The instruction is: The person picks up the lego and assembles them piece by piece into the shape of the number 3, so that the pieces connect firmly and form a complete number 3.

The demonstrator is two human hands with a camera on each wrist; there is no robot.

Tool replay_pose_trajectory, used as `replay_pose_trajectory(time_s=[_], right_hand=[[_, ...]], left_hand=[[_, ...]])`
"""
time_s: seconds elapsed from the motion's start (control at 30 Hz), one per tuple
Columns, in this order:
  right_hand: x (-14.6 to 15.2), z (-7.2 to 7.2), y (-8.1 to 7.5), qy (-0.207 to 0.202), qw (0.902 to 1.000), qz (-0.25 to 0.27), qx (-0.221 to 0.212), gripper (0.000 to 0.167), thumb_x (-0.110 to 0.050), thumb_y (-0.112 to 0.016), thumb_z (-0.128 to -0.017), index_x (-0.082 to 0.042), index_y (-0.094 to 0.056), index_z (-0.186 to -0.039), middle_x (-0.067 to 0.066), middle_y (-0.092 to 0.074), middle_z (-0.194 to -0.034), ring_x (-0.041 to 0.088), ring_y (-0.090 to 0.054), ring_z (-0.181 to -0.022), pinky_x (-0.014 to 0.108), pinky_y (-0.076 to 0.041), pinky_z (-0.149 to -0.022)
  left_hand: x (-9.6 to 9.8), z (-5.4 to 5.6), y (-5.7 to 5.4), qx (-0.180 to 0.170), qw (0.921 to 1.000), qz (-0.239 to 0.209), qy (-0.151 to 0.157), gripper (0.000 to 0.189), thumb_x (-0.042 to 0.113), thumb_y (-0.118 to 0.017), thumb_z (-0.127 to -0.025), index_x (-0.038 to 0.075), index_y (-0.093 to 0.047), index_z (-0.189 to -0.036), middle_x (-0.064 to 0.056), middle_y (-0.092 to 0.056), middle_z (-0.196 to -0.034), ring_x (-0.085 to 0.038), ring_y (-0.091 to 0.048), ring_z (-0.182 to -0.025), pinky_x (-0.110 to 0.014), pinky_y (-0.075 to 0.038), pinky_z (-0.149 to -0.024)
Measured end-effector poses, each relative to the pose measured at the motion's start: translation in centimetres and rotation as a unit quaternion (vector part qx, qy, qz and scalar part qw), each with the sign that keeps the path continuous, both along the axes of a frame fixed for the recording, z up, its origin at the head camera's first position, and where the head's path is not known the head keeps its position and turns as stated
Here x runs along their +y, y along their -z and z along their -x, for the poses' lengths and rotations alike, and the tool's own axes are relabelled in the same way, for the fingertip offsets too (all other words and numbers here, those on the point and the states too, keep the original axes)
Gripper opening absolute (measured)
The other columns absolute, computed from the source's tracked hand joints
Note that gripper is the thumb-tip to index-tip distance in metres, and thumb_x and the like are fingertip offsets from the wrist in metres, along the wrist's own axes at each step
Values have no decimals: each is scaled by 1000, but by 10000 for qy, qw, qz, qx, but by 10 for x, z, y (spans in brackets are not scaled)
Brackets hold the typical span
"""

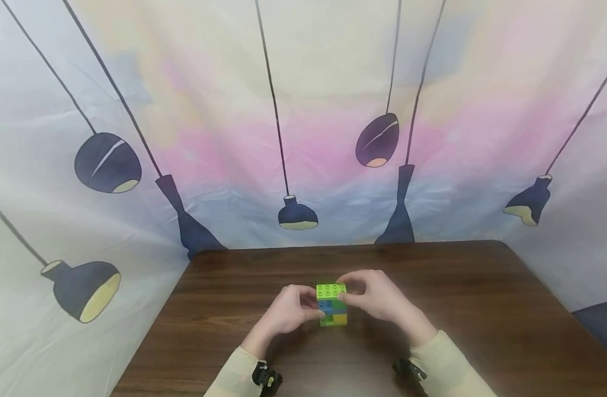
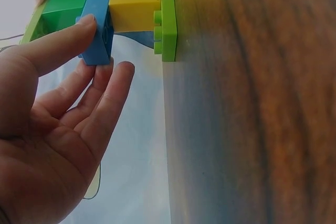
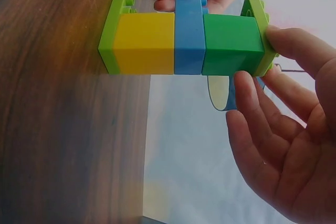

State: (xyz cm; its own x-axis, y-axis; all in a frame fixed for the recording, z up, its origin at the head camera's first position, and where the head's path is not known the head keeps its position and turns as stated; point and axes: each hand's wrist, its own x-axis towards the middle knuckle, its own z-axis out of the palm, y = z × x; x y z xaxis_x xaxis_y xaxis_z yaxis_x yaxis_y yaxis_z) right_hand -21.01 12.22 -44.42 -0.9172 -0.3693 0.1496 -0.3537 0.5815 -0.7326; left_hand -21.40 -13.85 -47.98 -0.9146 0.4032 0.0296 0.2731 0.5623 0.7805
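A small tower of toy building bricks (image 1: 340,309) stands upright on the table between the two hands. From the bottom it has a light green plate (image 2: 168,22), a yellow brick (image 3: 147,40), a blue brick (image 3: 189,38), a green brick (image 3: 231,38) and a light green plate (image 1: 327,290) on top. The left hand (image 1: 289,313) pinches the overhanging end of the blue brick, thumb toward the person. At the upper right, the right hand (image 1: 375,295) grips the top plate, with thumb and fingers at its edges.
The dark wooden table (image 1: 214,347) extends around the tower, its far edge close to a fabric backdrop (image 1: 224,132) printed with hanging lamps. Black devices are strapped at the left wrist (image 1: 267,378) and the right wrist (image 1: 409,369).
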Motion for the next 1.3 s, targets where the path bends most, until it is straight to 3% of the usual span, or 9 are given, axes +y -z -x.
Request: replay_pose_trajectory(time_s=[0.17, 0.6, 0.83, 1.3], right_hand=[[0, -2, 2, 44, 10000, -59, 45, 31, -33, -87, -91, -22, -80, -119, -8, -75, -113, 11, -67, -95, 44, -57, -86], [-3, -1, 0, 47, 9995, -205, 235, 28, -33, -86, -91, -23, -80, -117, -8, -76, -114, 10, -67, -92, 40, -56, -80], [-2, -3, -3, 107, 9995, -255, 148, 29, -35, -86, -91, -23, -80, -116, -6, -76, -112, 8, -69, -86, 37, -56, -72], [-3, -3, -2, 121, 9998, -145, 17, 28, -31, -86, -92, -22, -79, -118, -6, -76, -113, 9, -69, -87, 37, -57, -72]], left_hand=[[1, -1, 2, -8, 10000, -1, 39, 27, 19, -89, -90, 11, -78, -113, 6, -73, -94, -16, -70, -88, -37, -58, -76], [-1, 1, 1, 32, 10000, 13, 42, 27, 21, -89, -90, 12, -78, -113, 7, -73, -94, -14, -70, -88, -38, -58, -76], [0, 2, 0, 17, 9999, -6, 155, 26, 22, -88, -91, 12, -79, -113, 7, -75, -94, -15, -71, -90, -39, -59, -77], [0, 2, -1, -10, 9998, -69, 166, 27, 21, -88, -91, 11, -78, -114, 6, -75, -95, -16, -71, -90, -38, -59, -78]])
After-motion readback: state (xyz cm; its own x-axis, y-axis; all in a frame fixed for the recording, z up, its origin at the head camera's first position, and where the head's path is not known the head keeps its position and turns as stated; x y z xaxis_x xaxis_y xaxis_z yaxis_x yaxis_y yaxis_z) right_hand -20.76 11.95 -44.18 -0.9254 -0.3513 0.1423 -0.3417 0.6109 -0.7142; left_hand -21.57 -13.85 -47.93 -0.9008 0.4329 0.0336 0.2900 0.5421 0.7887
